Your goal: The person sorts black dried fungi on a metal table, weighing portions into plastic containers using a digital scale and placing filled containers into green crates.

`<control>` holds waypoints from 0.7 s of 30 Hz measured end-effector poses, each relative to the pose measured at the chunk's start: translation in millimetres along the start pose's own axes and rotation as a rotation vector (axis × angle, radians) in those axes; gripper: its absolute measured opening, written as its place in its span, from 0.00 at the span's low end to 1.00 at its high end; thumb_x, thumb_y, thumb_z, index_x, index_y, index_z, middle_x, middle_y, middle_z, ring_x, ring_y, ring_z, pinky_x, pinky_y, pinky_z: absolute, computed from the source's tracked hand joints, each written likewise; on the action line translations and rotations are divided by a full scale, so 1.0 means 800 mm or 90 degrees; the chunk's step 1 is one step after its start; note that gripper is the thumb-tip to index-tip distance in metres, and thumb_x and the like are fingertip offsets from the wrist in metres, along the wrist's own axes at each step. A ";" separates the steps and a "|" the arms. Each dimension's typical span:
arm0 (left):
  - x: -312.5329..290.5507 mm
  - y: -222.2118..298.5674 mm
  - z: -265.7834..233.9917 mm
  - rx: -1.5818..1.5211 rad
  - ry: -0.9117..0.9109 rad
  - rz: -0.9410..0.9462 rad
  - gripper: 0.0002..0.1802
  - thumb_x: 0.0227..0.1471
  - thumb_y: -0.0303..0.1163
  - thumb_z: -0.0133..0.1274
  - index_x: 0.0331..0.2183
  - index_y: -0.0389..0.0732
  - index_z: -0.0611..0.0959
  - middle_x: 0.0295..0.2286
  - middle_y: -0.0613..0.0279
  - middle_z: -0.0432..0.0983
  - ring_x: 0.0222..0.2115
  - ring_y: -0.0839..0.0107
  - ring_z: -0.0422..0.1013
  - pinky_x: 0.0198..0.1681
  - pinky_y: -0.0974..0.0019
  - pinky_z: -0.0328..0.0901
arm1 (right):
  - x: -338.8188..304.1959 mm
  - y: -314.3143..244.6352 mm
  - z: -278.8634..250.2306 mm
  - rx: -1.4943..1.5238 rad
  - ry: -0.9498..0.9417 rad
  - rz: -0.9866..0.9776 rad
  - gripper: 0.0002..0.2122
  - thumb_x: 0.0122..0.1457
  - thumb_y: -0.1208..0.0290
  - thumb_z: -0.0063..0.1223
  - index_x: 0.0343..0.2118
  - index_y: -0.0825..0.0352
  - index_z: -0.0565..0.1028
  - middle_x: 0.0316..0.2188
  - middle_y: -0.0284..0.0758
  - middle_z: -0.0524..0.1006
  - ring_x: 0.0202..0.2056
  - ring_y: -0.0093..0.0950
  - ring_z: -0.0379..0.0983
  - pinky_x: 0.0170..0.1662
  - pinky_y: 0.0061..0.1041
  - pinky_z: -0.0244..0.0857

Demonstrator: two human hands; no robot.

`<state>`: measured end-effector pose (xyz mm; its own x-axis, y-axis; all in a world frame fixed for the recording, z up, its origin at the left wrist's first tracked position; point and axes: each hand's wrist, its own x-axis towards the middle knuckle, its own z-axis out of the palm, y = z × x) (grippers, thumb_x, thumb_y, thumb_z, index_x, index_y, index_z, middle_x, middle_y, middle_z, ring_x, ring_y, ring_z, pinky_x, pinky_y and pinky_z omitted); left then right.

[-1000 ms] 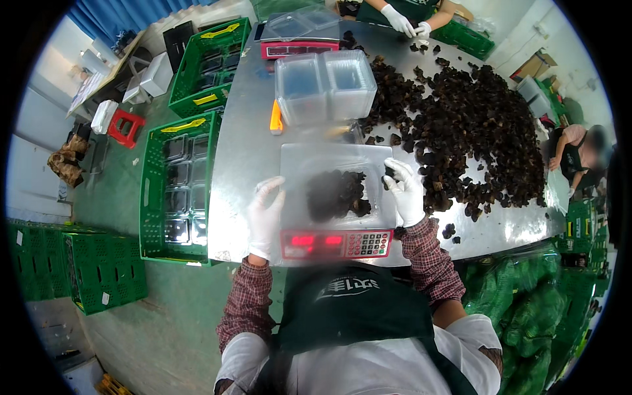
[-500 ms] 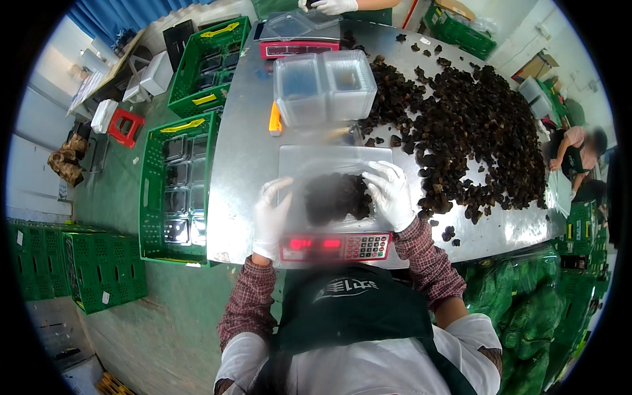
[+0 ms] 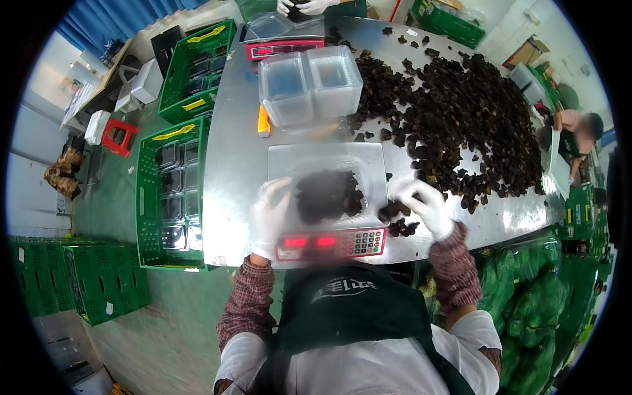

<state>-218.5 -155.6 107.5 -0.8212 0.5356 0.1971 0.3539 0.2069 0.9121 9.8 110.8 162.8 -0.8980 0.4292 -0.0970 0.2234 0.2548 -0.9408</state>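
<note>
A clear plastic tray holding dark, ruffled wood ear mushrooms (image 3: 327, 195) sits on a scale (image 3: 315, 243) with a red-lit display in front of me. The mushrooms are partly smeared by blur. My white-gloved left hand (image 3: 270, 214) is at the tray's left side, fingers apart and slightly bent, with nothing seen in them. To the right of the scale, my gloved right hand (image 3: 426, 205) has its fingers curled down on dark mushroom pieces (image 3: 394, 210) at the fingertips. Another small clump (image 3: 403, 228) lies just below on the table.
A large mushroom heap (image 3: 471, 125) spreads over the metal table's right side. Stacked clear trays (image 3: 309, 89) and an orange-handled tool (image 3: 264, 122) stand beyond the scale. Green crates (image 3: 150, 197) with packed trays are at left. Co-workers' gloved hands (image 3: 316, 6) are at a second scale (image 3: 283, 48).
My right hand has left the tray's right edge and moved right, down to the table. Mushroom pieces now show beside the scale there. My left hand stays by the tray; the view has shifted slightly.
</note>
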 end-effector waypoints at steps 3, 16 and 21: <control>0.001 0.000 0.004 0.011 -0.005 0.017 0.16 0.49 0.19 0.56 0.42 0.41 0.83 0.41 0.57 0.79 0.45 0.62 0.74 0.51 0.65 0.66 | -0.095 0.030 -0.065 0.064 -0.144 0.146 0.04 0.61 0.74 0.55 0.35 0.69 0.77 0.34 0.31 0.78 0.36 0.20 0.74 0.42 0.22 0.69; 0.018 0.019 0.041 0.036 -0.056 0.109 0.15 0.49 0.20 0.57 0.41 0.39 0.83 0.43 0.59 0.78 0.46 0.64 0.72 0.52 0.65 0.65 | -0.012 0.178 -0.052 -0.474 0.127 -0.069 0.14 0.54 0.69 0.57 0.44 0.61 0.77 0.40 0.40 0.76 0.40 0.41 0.75 0.43 0.37 0.70; 0.018 0.017 0.016 0.076 -0.049 0.089 0.15 0.50 0.19 0.56 0.42 0.39 0.83 0.43 0.57 0.78 0.48 0.63 0.72 0.54 0.64 0.63 | 0.093 0.211 0.006 -0.553 0.087 0.114 0.15 0.56 0.67 0.54 0.47 0.63 0.73 0.45 0.42 0.74 0.45 0.42 0.74 0.47 0.38 0.69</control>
<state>-219.6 -135.0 118.2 -0.7254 0.6262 0.2859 0.5157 0.2193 0.8282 -21.0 182.0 -5.0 -0.7817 0.6105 -0.1275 0.6137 0.7164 -0.3319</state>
